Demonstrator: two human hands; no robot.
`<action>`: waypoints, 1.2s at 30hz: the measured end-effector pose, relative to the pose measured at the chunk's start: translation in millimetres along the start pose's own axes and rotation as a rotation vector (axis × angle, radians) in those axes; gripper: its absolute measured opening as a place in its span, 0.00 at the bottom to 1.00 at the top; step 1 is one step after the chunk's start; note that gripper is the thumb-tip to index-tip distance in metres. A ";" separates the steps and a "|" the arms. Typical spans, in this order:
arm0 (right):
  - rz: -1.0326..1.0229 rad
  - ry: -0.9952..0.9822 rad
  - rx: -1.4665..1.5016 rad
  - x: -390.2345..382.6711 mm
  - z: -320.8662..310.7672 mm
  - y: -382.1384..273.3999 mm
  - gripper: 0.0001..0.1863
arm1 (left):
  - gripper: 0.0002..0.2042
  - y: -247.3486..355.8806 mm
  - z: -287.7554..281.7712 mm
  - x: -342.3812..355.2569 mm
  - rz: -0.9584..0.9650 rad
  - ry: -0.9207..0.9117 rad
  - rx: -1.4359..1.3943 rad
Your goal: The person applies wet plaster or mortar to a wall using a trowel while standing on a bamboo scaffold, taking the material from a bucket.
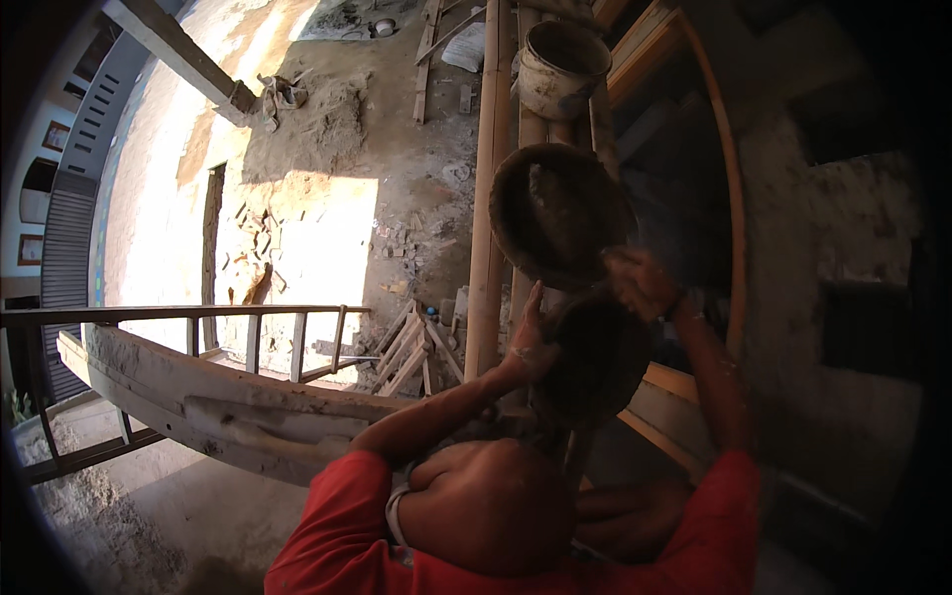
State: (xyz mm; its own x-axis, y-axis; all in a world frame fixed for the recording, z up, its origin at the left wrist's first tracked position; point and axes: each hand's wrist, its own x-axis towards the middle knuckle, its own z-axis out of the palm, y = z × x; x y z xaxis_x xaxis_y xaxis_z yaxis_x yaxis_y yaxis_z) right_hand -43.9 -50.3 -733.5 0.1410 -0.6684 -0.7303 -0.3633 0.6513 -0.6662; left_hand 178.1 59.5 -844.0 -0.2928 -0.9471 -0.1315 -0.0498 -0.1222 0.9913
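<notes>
Two round, dark, crusted basins sit one beyond the other over timber poles: the upper basin (550, 203) has a pale lump inside, and the lower basin (595, 372) is in deep shadow. My left hand (531, 342) is at the lower basin's left side, fingers pointing up and gripping its rim. My right hand (645, 283) is closed at the right where the two rims meet; which rim it grips is unclear. A dirty pale bucket (555, 94) stands beyond both basins.
Long timber poles (484, 198) run alongside. A curved plank (228, 402) and a ladder-like frame (253, 327) lie left. Stacked wood pieces (407, 357), rubble (258, 238) and a white sack (466, 50) lie below. A post (198, 69) rises upper left; a dark opening is right.
</notes>
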 end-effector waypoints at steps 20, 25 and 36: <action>0.315 0.091 -0.429 -180.5 19.1 62.8 0.23 | 0.30 -8.6 7.4 -4.8 -0.134 -0.091 -0.072; -0.226 0.138 -1.159 -144.1 33.6 159.5 0.21 | 0.32 -17.8 13.5 -13.9 0.078 -0.108 0.079; -0.024 0.025 -1.283 -144.3 67.7 103.3 0.14 | 0.37 -12.4 27.6 -14.0 0.303 -0.104 0.127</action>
State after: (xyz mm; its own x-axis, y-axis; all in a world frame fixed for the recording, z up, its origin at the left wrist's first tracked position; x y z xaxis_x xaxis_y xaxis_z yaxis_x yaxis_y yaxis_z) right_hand -39.5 137.7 -707.2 0.1479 -0.6907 -0.7079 -0.9856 -0.1625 -0.0473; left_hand 156.5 82.4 -854.8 -0.4083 -0.8984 0.1620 -0.0624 0.2045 0.9769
